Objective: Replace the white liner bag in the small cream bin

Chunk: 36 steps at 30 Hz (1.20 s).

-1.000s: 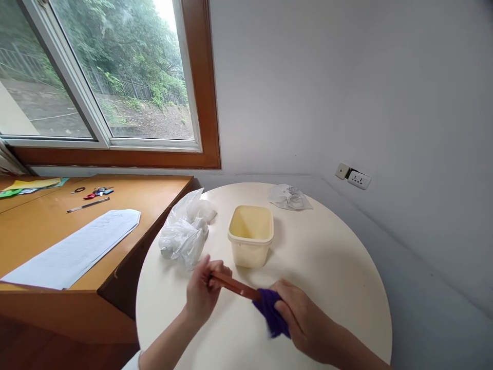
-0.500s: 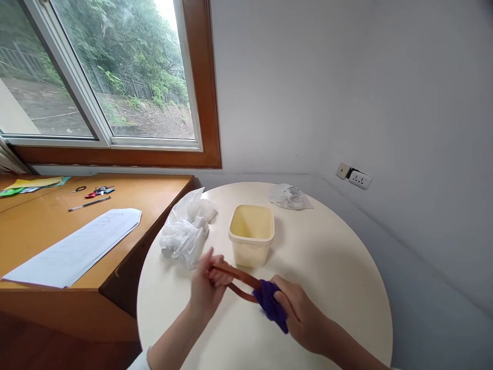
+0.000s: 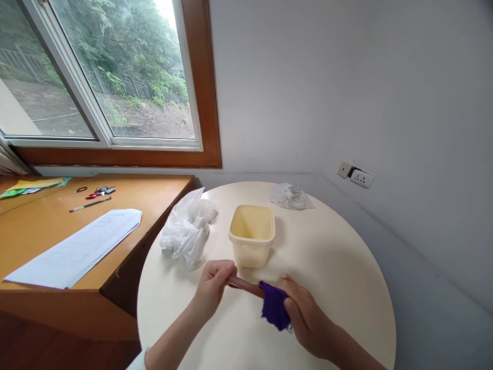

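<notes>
Over the near part of the round table, my left hand is closed around one end of a reddish-brown strap, perhaps a belt. The strap runs slantwise to the right and goes under a purple cloth. My right hand is closed on the cloth, which is folded over the strap and hangs down at its lower edge. The cloth hides the strap's right end. Just beyond the hands stands a cream plastic tub without a lid.
A crumpled white plastic bag lies left of the tub. Another thin clear bag is at the table's far edge. On the wooden desk at left are paper sheets, a pen and scissors.
The strap loop has been drawn flatter, and my left hand has turned, now closed with its back upward. My right hand moved slightly right; the cloth has spread out over the strap.
</notes>
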Motion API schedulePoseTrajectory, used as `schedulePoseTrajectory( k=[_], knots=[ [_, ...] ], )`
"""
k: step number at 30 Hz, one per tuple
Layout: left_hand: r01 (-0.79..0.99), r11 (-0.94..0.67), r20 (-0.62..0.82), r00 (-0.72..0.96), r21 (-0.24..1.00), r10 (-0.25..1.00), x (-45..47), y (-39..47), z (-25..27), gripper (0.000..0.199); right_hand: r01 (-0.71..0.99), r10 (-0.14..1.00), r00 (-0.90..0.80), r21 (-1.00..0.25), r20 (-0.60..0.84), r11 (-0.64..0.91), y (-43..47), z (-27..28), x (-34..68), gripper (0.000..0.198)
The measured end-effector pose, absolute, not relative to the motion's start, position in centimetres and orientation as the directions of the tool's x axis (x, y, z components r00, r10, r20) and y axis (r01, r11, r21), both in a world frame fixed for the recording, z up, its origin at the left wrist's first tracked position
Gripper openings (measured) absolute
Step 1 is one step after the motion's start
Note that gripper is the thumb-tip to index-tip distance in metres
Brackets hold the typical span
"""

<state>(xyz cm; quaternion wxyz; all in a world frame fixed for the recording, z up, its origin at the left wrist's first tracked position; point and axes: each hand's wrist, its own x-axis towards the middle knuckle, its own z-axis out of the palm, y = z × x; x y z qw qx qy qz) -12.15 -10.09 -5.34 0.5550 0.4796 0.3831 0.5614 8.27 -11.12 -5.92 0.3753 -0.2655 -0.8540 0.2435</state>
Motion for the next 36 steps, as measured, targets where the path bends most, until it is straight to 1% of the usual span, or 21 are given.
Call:
schedulePoseTrajectory(
  k=[1,3,5,7,10,13,16,18,20,22,24,26,28,30,33,36],
  knots=[
    [-0.363,-0.062,0.069,0.006,0.93,0.998,-12.0,-10.0,-5.5,0.051,0.274,0.68,-0.527,-0.655,0.51,0.704,-11.3,-6.3,8.4,0.033],
    [-0.528,-0.011,-0.026,-0.063,0.849,0.998,-11.9,-9.8,-5.9,0.05,0.302,0.772,-0.412,-0.727,0.483,0.616,-11.7,-7.6,8.7,0.036],
    [-0.615,0.035,-0.091,-0.06,0.788,0.994,-11.6,-9.8,-6.4,0.048,0.302,0.83,-0.335,-0.784,0.446,0.543,-12.0,-9.1,8.9,0.037],
    [-0.651,0.078,-0.131,-0.033,0.755,0.991,-11.3,-9.8,-7.0,0.047,0.261,0.857,-0.3,-0.828,0.419,0.496,-12.1,-10.2,8.9,0.037],
    [-0.652,0.112,-0.144,0.005,0.75,0.99,-10.8,-10.0,-7.7,0.049,0.195,0.888,-0.27,-0.882,0.373,0.43,-12.0,-10.4,9.2,0.036],
    [-0.571,0.126,-0.106,0.068,0.811,0.992,-10.2,-10.1,-7.7,0.048,0.185,0.923,-0.227,-0.917,0.31,0.354,-11.8,-9.2,10.4,0.036],
    [-0.441,0.107,-0.064,0.11,0.891,0.992,-9.9,-10.1,-7.3,0.035,0.242,0.927,-0.242,-0.907,0.287,0.344,-11.6,-7.3,13.5,0.037],
    [-0.397,0.097,-0.048,0.132,0.913,0.99,-9.8,-9.9,-7.4,0.029,0.346,0.924,-0.211,-0.86,0.319,0.376,-11.3,-6.0,16.3,0.033],
    [-0.372,0.106,-0.052,0.154,0.922,0.987,-9.8,-9.7,-8.0,0.03,0.462,0.896,-0.147,-0.772,0.419,0.437,-10.7,-5.2,18.7,0.027],
    [-0.337,0.126,-0.073,0.166,0.933,0.983,-9.8,-9.5,-8.8,0.031,0.57,0.835,-0.154,-0.642,0.529,0.512,-9.7,-5.2,20.3,0.024],
    [-0.307,0.15,-0.096,0.182,0.94,0.979,-9.7,-9.4,-9.6,0.031,0.648,0.737,-0.197,-0.478,0.647,0.593,-8.2,-6.3,20.7,0.022],
    [-0.29,0.165,-0.107,0.208,0.943,0.972,-9.8,-9.3,-10.2,0.029,0.694,0.658,-0.252,-0.341,0.71,0.634,-6.4,-8.2,20.4,0.021],
    [-0.278,0.173,-0.111,0.226,0.945,0.968,-9.8,-9.4,-10.6,0.027,0.719,0.643,-0.324,-0.262,0.694,0.644,-4.6,-10.5,19.8,0.022],
    [-0.273,0.178,-0.119,0.22,0.945,0.968,-9.9,-9.5,-10.8,0.027,0.73,0.646,-0.38,-0.214,0.662,0.649,-3.3,-12.4,19.3,0.022],
    [-0.276,0.175,-0.126,0.186,0.945,0.975,-10.0,-9.6,-11.1,0.028,0.739,0.663,-0.417,-0.193,0.622,0.645,-1.9,-14.0,18.7,0.022],
    [-0.278,0.175,-0.129,0.175,0.944,0.976,-10.0,-9.5,-11.3,0.028,0.735,0.693,-0.444,-0.212,0.567,0.644,-1.1,-14.5,18.4,0.024]
  ],
)
